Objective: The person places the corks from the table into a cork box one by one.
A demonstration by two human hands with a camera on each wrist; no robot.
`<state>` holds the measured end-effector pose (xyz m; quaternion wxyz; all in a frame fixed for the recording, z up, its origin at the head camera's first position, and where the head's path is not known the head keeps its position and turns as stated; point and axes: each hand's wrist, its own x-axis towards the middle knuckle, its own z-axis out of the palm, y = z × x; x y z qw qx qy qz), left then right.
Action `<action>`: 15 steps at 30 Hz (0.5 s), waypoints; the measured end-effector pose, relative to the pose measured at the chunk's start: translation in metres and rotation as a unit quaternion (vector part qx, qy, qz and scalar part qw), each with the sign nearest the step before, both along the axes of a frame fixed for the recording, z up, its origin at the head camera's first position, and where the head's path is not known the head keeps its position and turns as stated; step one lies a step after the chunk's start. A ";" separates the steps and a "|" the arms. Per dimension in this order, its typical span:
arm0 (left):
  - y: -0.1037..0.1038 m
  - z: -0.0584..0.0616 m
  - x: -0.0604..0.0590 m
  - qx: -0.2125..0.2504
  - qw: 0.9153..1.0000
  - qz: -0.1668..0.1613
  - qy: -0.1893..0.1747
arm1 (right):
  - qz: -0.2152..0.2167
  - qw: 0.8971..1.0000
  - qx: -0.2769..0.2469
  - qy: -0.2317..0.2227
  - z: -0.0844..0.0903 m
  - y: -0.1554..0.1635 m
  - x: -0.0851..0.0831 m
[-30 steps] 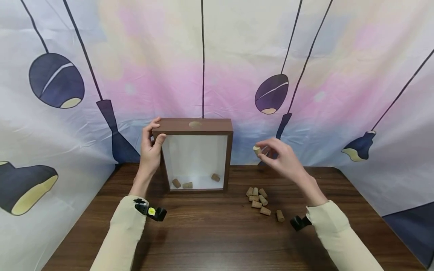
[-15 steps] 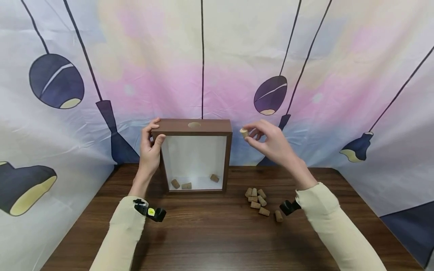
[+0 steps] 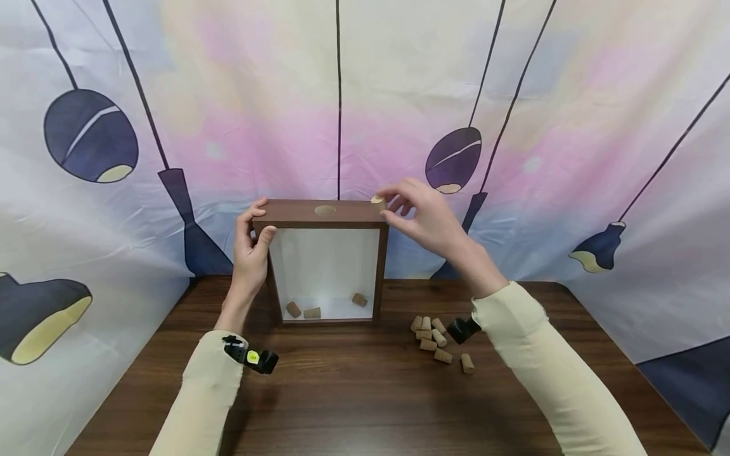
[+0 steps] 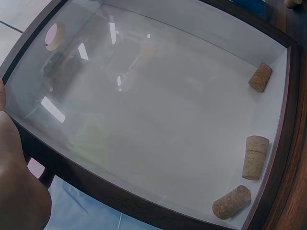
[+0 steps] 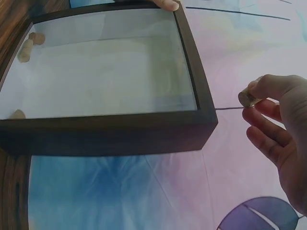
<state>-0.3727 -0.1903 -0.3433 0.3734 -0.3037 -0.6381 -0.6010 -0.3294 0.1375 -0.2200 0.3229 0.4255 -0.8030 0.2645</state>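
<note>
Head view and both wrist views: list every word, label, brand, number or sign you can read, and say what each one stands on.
No text can be read in any view.
The small yellow sticker on the black wrist device bears a mark too small to read.
The wooden frame box, the corks and the backdrop carry no writing.

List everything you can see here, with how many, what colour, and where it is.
Shadow box frame: one, dark brown with a glass front, upright at the back of the table.
Hole: one, in the frame's top.
Corks inside: three, tan, on the frame's floor.
Loose corks: about eight, tan, right of the frame.
Table: one, dark wood.
Backdrop: one, pastel with dark lamp prints.
Left hand: grips the frame's upper left corner.
Right hand: pinches one cork above the frame's top right corner.
</note>
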 end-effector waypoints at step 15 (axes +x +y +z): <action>0.008 0.015 0.023 0.001 1.000 -0.005 -0.018 | 0.006 0.998 0.016 -0.064 0.014 -0.050 -0.017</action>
